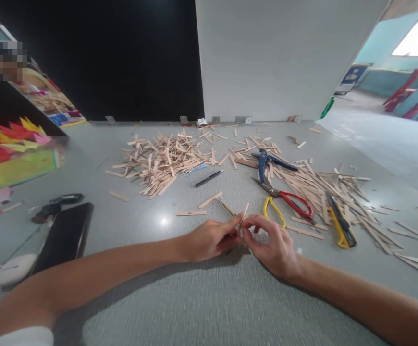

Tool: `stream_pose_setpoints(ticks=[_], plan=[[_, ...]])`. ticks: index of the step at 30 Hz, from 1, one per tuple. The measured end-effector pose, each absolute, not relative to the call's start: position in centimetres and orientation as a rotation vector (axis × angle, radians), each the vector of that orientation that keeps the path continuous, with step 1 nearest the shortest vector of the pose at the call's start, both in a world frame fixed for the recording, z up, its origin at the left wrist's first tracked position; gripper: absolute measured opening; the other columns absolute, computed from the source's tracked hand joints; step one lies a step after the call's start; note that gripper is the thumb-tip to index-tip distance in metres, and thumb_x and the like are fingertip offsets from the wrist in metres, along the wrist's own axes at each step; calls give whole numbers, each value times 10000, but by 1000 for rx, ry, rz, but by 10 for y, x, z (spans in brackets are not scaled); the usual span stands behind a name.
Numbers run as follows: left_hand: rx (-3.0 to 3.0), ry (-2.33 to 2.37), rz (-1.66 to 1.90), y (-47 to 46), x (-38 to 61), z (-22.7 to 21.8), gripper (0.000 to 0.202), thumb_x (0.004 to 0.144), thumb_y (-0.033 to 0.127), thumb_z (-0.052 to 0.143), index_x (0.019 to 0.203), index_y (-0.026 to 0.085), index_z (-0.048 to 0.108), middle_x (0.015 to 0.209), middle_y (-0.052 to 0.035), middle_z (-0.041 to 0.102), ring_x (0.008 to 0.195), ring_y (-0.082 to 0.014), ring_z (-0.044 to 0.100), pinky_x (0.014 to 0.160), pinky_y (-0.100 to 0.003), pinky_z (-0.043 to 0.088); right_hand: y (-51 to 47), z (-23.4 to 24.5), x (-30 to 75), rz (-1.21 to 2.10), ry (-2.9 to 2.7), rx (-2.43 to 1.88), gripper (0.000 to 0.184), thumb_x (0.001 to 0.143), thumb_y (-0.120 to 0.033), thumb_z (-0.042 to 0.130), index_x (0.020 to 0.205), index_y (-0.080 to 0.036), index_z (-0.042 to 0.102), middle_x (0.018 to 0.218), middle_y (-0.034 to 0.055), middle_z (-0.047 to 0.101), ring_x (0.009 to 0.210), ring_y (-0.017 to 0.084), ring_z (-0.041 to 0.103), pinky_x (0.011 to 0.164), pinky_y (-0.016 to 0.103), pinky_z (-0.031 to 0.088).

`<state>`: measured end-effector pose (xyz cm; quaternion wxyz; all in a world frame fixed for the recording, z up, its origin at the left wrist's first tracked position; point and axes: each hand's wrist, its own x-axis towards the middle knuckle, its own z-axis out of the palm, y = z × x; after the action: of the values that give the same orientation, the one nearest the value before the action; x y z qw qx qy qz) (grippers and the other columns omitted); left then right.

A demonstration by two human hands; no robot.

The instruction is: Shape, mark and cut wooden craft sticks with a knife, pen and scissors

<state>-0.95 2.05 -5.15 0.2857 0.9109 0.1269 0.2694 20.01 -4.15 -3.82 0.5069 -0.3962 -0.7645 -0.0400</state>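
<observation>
My left hand [211, 239] and my right hand [272, 245] meet over the grey table [194, 298], both pinched on thin wooden sticks [238, 213] that cross between the fingertips. One stick points up and left, another up and right. Just beyond the fingers lie scissors with one red and one yellow handle [284, 202]. A loose flat stick [210, 199] lies ahead of my left hand.
Heaps of cut wooden sticks lie at centre left [162, 161] and right [324, 187]. Blue pliers [268, 160], a yellow utility knife [340, 222] and a black pen [209, 178] rest nearby. A black phone [65, 235] and coloured paper [10, 149] lie left. A white board [274, 57] stands behind.
</observation>
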Motion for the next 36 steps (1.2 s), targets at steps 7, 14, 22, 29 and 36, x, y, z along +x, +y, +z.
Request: stream_pose_setpoints(ticks=[7,14,22,29,36], plan=[[2445,328,706,22,-11,-55,713,1148,274,463,1745,226,77,882,-4,766,700,-141,722,688,-207,547,-41,-40,198,-156,-1860,-979,230,992,-80,644,1163,-234,642,804,-7,795,629,142,763,670,231,659],[2402,304,719,21,-8,-52,714,1121,240,458,1745,221,112,848,-2,758,634,-133,649,662,-217,516,-42,-36,197,12,-1878,-1091,152,985,-121,601,1046,-232,685,677,-24,730,484,126,658,566,225,608],[1895,550,537,22,-6,-30,466,1058,421,565,1393,98,596,692,21,650,535,-112,541,532,-205,408,-42,-37,198,202,-1865,-1137,99,941,-140,607,944,-212,675,622,-36,656,471,105,587,487,187,513],[1408,464,358,35,-2,-28,592,871,701,793,1029,162,606,839,-33,721,611,-113,629,593,-226,471,-43,-39,198,337,-1883,-1145,103,928,-133,597,880,-221,618,686,-13,679,535,110,611,516,192,507],[1336,515,344,33,-1,-24,619,818,718,832,966,163,600,769,-1,717,519,-88,606,541,-214,470,-40,-44,197,349,-1889,-1068,138,938,-106,574,904,-238,555,743,-10,685,549,111,619,498,197,489]])
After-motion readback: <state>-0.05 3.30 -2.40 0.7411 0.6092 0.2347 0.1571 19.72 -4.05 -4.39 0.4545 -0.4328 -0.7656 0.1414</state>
